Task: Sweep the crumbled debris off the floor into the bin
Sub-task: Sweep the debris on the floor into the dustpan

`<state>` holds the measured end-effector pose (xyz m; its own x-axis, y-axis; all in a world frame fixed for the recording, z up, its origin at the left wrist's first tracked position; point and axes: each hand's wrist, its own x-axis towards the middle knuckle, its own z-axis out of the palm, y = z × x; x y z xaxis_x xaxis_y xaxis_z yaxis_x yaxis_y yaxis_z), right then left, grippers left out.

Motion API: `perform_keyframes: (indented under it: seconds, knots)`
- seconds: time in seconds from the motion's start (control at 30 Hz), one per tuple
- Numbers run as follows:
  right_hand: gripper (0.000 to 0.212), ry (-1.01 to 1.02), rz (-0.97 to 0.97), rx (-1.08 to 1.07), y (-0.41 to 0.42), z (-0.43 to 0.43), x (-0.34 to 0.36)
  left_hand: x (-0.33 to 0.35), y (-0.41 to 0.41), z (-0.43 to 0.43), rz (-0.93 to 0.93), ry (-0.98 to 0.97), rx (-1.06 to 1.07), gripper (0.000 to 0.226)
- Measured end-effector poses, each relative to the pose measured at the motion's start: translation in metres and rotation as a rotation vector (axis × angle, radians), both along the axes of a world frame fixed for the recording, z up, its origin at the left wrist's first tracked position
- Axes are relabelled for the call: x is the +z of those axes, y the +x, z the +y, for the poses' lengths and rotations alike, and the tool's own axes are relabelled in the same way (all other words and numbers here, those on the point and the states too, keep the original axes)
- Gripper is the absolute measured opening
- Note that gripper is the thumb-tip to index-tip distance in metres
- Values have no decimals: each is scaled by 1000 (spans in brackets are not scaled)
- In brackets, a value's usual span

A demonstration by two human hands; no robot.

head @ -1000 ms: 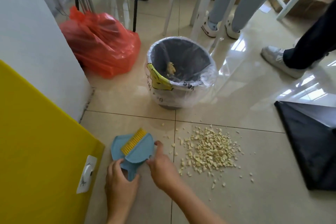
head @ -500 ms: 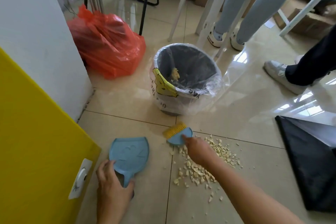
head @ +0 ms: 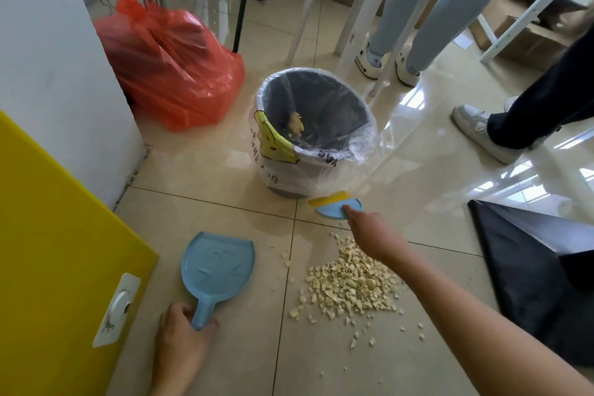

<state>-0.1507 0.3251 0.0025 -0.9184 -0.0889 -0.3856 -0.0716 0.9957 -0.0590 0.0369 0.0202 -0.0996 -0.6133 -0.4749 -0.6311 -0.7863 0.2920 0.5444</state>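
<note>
1. While my left hand (head: 180, 341) grips the blue dustpan (head: 218, 270) by its handle, pan lies flat on the floor, left of the debris pile (head: 348, 286).
2. My right hand (head: 369, 231) is closed on the small blue brush (head: 337, 206), yellow bristles on the floor just beyond the pile.
3. Lined bin (head: 313, 132) stands beyond the pile, brush nr its base.
4. Red bag (head: 170, 64) sits beyond the pile, left of bin.

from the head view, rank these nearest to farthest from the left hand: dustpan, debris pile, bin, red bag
1. dustpan: its handle is in the left hand, pan lying just ahead.
2. debris pile: on the floor to the right.
3. bin: ahead and right, past the pile.
4. red bag: farthest, ahead by the white wall.
</note>
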Motion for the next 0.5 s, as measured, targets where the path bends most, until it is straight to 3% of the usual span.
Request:
perform_keyframes:
  seconds: [0.13, 0.37, 0.5]
  knots:
    - [42, 51, -84, -12, -11, -2, -24, 1, -1, 2, -11, -11, -114, 24]
    - [32, 77, -183, 109, 89, 34, -7, 1, -2, 7, -88, 3, -191, 24]
    - [36, 28, -153, 4, 107, 66, 11, -8, -1, 2, -132, -46, -309, 25]
